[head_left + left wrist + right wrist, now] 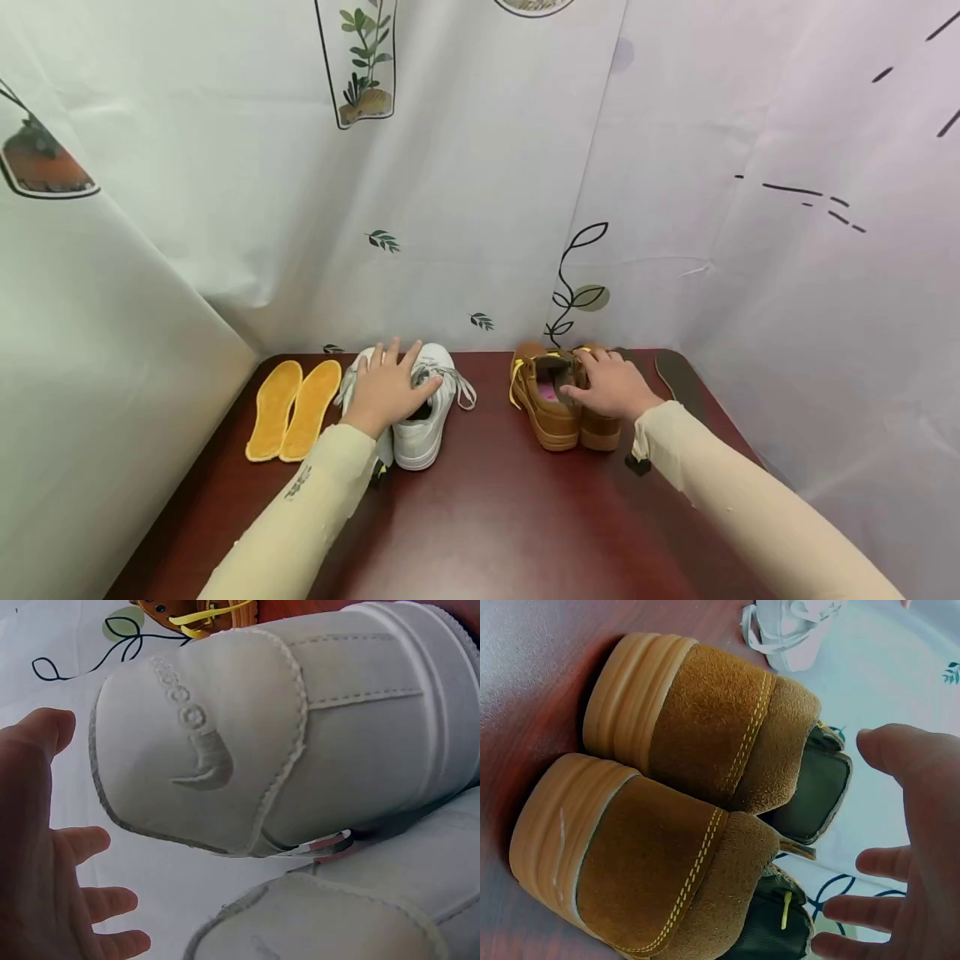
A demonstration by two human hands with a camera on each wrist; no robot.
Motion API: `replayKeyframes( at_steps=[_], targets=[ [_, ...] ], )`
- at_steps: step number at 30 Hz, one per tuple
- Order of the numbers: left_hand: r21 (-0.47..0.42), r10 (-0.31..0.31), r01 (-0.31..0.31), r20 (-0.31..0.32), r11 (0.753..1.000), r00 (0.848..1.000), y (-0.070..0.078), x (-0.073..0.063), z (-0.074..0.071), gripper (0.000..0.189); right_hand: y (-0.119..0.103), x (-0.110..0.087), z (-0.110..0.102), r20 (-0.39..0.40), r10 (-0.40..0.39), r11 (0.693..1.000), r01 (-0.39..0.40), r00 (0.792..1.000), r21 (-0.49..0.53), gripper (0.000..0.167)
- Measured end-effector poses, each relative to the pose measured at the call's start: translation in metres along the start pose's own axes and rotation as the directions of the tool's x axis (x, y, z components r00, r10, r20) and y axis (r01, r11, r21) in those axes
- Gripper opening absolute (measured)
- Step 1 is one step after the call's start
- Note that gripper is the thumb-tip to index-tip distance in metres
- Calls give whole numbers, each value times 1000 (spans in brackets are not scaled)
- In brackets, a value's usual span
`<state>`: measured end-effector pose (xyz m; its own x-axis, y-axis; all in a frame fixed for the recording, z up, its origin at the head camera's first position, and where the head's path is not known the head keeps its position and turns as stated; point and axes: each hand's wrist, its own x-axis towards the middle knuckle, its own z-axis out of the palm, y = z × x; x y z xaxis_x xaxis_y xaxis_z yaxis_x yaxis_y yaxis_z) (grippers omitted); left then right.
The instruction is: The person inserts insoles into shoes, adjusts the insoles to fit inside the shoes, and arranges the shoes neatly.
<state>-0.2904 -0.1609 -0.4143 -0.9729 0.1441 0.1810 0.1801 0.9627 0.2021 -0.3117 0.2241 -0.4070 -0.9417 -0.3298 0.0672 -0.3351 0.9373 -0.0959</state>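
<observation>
A pair of white sneakers with grey laces stands left of the table's middle: one sneaker (420, 442) shows clearly, the other (322, 922) is mostly covered in the head view. Over them my left hand (386, 390) spreads its fingers, gap visible between it and the heels in the left wrist view. To the right are two brown suede shoes with yellow laces, the left shoe (553, 429) beside its mate (602, 432). My right hand (613, 387) hovers at their openings, fingers extended and gripping nothing; the right wrist view shows it apart from the heels (705, 712).
Two yellow fleecy insoles (273, 412) lie side by side at the table's left. Dark insoles (678, 383) are at the far right, partly hidden by the right hand and arm. A white printed curtain (465, 208) hangs behind the reddish-brown table (487, 525).
</observation>
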Motion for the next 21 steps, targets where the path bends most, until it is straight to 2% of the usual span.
replayKeyframes(
  at_steps=[5,9,13,17,21],
  targets=[
    [-57,-3,0,-58,998,998,1,-6,3,81,-2,-6,4,-56,-11,1000,12,998,23,76],
    [-49,4,-7,-57,999,998,4,-8,2,76,-3,-6,4,-50,-13,999,15,999,38,75],
    [-41,17,-20,-72,999,997,6,-10,1,61,-5,-7,7,-41,-25,999,26,999,38,71],
    [-103,13,-23,-92,994,996,7,-15,-3,45,-12,-10,9,-67,-55,997,59,996,55,59],
    [-172,-9,-2,-63,985,998,7,-20,-5,44,-20,-15,13,-106,-122,990,129,987,58,43]
  ],
)
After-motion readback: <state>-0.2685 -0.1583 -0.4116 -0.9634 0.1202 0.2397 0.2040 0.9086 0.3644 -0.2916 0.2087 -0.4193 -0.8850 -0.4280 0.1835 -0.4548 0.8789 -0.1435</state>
